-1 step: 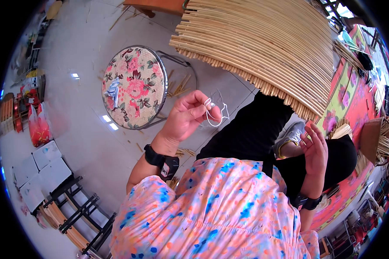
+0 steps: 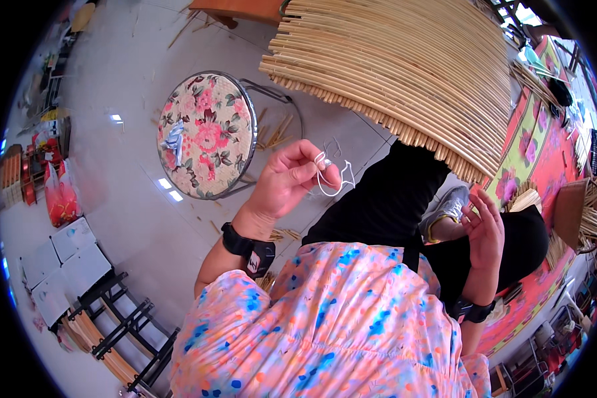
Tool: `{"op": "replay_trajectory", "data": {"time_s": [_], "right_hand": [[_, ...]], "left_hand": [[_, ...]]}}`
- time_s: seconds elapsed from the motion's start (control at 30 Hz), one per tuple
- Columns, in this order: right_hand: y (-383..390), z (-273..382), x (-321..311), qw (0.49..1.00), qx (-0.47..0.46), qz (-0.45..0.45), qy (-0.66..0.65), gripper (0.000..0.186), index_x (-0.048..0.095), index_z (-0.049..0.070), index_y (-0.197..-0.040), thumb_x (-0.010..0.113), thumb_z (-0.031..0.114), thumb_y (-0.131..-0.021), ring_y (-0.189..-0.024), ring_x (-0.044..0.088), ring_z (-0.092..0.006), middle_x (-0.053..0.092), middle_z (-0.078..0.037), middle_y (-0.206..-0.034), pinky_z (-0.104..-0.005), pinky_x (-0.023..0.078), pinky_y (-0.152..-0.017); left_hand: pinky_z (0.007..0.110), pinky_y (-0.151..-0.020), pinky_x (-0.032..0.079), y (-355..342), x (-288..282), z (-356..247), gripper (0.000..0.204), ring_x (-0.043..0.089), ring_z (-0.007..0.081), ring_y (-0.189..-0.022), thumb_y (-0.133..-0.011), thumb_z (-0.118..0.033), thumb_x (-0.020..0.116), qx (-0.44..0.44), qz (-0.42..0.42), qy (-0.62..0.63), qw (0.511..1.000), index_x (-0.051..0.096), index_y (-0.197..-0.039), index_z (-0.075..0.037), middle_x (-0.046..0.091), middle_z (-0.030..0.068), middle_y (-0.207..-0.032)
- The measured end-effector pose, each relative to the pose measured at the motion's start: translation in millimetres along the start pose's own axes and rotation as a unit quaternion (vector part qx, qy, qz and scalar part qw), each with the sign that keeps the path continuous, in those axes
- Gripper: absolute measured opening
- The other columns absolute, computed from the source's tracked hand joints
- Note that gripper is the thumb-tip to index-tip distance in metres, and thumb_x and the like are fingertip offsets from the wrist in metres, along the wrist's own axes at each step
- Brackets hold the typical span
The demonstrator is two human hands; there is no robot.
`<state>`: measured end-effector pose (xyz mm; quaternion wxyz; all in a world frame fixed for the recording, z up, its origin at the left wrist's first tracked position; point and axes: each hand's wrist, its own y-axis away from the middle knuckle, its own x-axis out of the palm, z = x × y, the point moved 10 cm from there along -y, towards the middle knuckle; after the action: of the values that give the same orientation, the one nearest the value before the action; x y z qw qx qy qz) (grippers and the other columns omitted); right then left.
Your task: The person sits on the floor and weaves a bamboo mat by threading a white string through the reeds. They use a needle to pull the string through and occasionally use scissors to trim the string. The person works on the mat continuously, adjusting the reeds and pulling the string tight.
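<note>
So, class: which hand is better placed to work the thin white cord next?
Probably the left hand: its fingers already pinch the white cord, while the right hand is open and apart.

Place: a cane or bamboo craft workshop
Main sign: a big panel of bound cane strips (image 2: 404,73) on the worker's lap
Floor: pale tiles (image 2: 113,192) strewn with cut cane offcuts (image 2: 275,129)
Seating: a round floral stool (image 2: 205,136)
Stock: stick bundles (image 2: 590,219) at the right, stacked frames (image 2: 113,325) at lower left
</note>
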<state>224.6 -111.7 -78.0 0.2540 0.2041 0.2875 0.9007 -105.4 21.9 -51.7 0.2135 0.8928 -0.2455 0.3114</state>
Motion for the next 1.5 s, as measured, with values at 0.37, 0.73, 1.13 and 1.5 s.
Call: {"op": "replay_trajectory", "data": {"time_s": [0.37,0.73,1.13,1.5], "right_hand": [[11,-9,-13,1.0,0.0,0.024,0.017,0.027,0.05,0.001,-0.117,0.047,0.014,-0.093,-0.084,0.062,-0.0138,0.06,-0.008,-0.102,-0.0235,0.048,-0.072],[13,-7,-1,0.997,-0.003,0.037,0.075,0.023,0.054,0.002,-0.111,0.049,0.015,-0.093,-0.082,0.06,-0.0098,0.061,-0.004,-0.096,-0.0201,0.046,-0.071],[8,-9,8,0.994,-0.007,0.068,0.083,0.024,0.055,0.004,-0.112,0.051,0.017,-0.093,-0.081,0.06,-0.0101,0.061,-0.004,-0.095,-0.0216,0.046,-0.073],[9,-4,19,0.992,-0.029,0.089,0.084,0.024,0.056,0.004,-0.111,0.052,0.017,-0.092,-0.077,0.059,-0.009,0.062,-0.003,-0.093,-0.0208,0.045,-0.07]], "left_hand": [[0.035,-0.075,0.05,3,39,-5,0.012,0.062,0.0227,-0.081,-0.092,-0.013,0.049,-0.011,0.077,0.028,0.997,0.053,-0.091,-0.002,0.062,0.0155,-0.087],[0.035,-0.07,0.049,14,66,-63,0.006,0.06,0.0248,-0.075,-0.082,-0.007,0.048,0.065,0.111,-0.103,0.986,0.052,-0.079,-0.003,0.061,0.0196,-0.083],[0.03,-0.065,0.032,54,50,-198,0.015,0.04,0.0168,-0.063,-0.086,-0.024,0.051,0.28,-0.023,-0.175,0.944,0.044,-0.079,-0.012,0.051,0.0063,-0.072],[0.036,-0.073,0.045,166,25,-340,0.014,0.059,0.0256,-0.083,-0.087,-0.017,0.046,0.537,-0.194,-0.202,0.796,0.054,-0.088,-0.005,0.063,0.0154,-0.091]]}}
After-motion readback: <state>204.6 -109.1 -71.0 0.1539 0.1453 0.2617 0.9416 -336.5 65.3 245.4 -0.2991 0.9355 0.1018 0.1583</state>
